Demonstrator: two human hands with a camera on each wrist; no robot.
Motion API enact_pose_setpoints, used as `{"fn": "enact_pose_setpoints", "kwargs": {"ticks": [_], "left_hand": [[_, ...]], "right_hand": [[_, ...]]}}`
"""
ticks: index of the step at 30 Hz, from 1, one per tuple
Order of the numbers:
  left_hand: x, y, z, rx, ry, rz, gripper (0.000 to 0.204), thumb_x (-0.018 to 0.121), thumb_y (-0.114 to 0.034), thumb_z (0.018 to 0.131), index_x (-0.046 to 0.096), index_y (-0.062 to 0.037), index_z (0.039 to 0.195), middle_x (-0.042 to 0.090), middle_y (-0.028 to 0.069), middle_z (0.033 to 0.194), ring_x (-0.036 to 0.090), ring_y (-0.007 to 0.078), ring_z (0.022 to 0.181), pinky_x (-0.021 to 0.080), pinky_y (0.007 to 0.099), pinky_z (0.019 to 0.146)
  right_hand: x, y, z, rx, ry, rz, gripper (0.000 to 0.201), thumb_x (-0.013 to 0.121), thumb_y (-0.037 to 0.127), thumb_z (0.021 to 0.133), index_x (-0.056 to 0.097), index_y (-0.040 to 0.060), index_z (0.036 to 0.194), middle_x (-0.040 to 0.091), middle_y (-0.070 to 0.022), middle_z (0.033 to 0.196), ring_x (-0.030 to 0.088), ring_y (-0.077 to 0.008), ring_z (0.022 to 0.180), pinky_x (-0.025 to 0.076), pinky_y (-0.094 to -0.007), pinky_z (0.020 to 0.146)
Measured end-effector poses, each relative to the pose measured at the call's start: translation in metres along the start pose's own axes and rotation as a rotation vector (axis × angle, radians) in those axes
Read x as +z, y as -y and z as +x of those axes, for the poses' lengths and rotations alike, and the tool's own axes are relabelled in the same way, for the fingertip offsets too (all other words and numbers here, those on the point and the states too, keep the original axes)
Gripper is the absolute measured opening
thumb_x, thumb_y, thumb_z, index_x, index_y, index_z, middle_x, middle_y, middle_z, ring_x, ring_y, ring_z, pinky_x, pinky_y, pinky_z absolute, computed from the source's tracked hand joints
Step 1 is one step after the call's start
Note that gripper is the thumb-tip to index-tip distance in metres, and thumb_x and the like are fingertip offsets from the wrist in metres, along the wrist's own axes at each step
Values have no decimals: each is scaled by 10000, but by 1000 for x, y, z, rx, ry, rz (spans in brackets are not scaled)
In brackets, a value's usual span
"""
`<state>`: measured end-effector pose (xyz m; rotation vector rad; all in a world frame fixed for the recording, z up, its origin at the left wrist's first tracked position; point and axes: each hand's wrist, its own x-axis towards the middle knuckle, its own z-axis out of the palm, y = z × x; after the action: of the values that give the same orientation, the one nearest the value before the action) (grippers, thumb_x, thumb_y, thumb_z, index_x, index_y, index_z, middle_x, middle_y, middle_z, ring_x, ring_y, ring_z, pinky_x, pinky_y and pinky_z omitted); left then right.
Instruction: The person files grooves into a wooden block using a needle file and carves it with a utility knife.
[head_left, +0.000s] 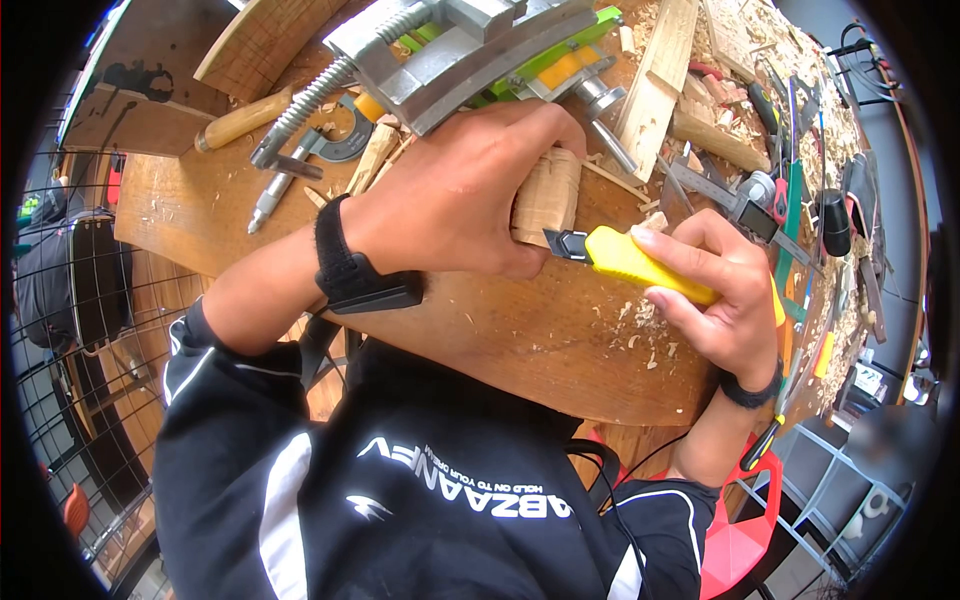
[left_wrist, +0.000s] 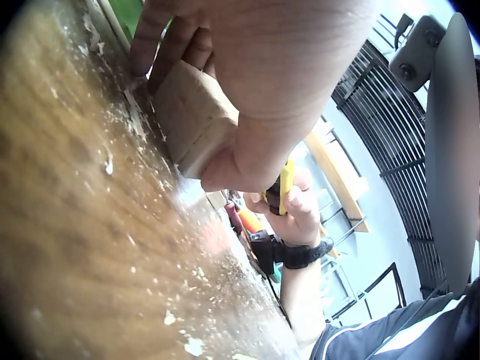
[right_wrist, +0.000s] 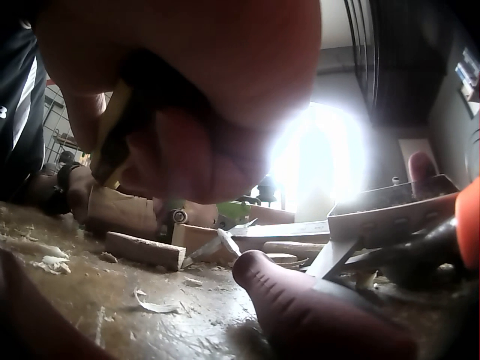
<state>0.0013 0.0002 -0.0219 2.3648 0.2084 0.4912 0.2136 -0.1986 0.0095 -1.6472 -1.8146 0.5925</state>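
Note:
A wooden block [head_left: 547,196] lies on the brown table, and the left hand [head_left: 450,195] grips it with fingers around its far side and thumb at its near end. In the left wrist view the block [left_wrist: 196,116] rests on the tabletop under the left hand [left_wrist: 277,67]. The right hand [head_left: 722,290] holds a yellow utility knife [head_left: 640,262], its dark blade pointing at the block's right near corner; whether the blade touches the wood I cannot tell. In the right wrist view the right hand [right_wrist: 202,112] fills the top, and the block [right_wrist: 124,211] shows below the knife.
A metal vise [head_left: 450,60] stands just beyond the left hand. Wood strips [head_left: 658,85], a caliper [head_left: 715,190], files and shavings crowd the table's right side. A wooden handle [head_left: 245,120] and a micrometer [head_left: 345,135] lie at the left. A red-handled tool [right_wrist: 307,307] is near the right wrist.

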Motion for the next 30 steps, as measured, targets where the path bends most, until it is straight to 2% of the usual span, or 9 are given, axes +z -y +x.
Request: {"fn": "enact_pose_setpoints", "kwargs": {"ticks": [15, 17, 18, 20, 23, 30], "left_hand": [[0, 1, 0, 35, -33, 8, 657, 863, -107, 588, 573, -70, 1176, 635, 138, 1061, 660, 337, 967, 530, 380, 864], [-1, 0, 0, 48, -23, 8, 661, 893, -196, 634, 565, -60, 1191, 629, 138, 1060, 663, 330, 963, 527, 381, 861], [-2, 0, 0, 47, -24, 9, 661, 893, -196, 634, 565, -60, 1191, 629, 138, 1060, 663, 330, 963, 527, 381, 861], [-3, 0, 0, 75, -14, -6, 678, 915, -319, 679, 567, -39, 1188, 629, 139, 1053, 664, 322, 956, 525, 383, 855], [-4, 1, 1, 83, -4, 15, 705, 921, -388, 700, 569, -20, 1186, 632, 142, 1050, 664, 312, 951, 522, 384, 850], [-4, 5, 1, 99, -1, -33, 686, 916, -377, 710, 585, -9, 1185, 644, 154, 1056, 664, 305, 946, 520, 382, 842]], "right_hand": [[2, 0, 2, -2, -32, -21, 547, 853, 49, 725, 756, 122, 1259, 666, -101, 891, 659, -214, 739, 520, -317, 632], [2, -1, 2, -15, -40, 6, 554, 857, 49, 723, 755, 125, 1262, 661, -96, 888, 657, -211, 741, 518, -316, 636], [2, -1, 3, -16, -39, 6, 554, 857, 49, 723, 755, 125, 1262, 661, -96, 888, 657, -211, 741, 518, -316, 636], [2, -1, 2, 3, -27, 3, 556, 861, 55, 724, 754, 125, 1265, 656, -93, 884, 656, -209, 741, 519, -316, 641], [1, -2, 1, 11, -18, 2, 557, 863, 59, 727, 753, 126, 1268, 653, -91, 883, 654, -208, 740, 519, -316, 642], [2, -3, 1, -3, -21, 17, 561, 863, 59, 733, 747, 123, 1278, 655, -95, 886, 653, -208, 739, 516, -315, 640]]}}
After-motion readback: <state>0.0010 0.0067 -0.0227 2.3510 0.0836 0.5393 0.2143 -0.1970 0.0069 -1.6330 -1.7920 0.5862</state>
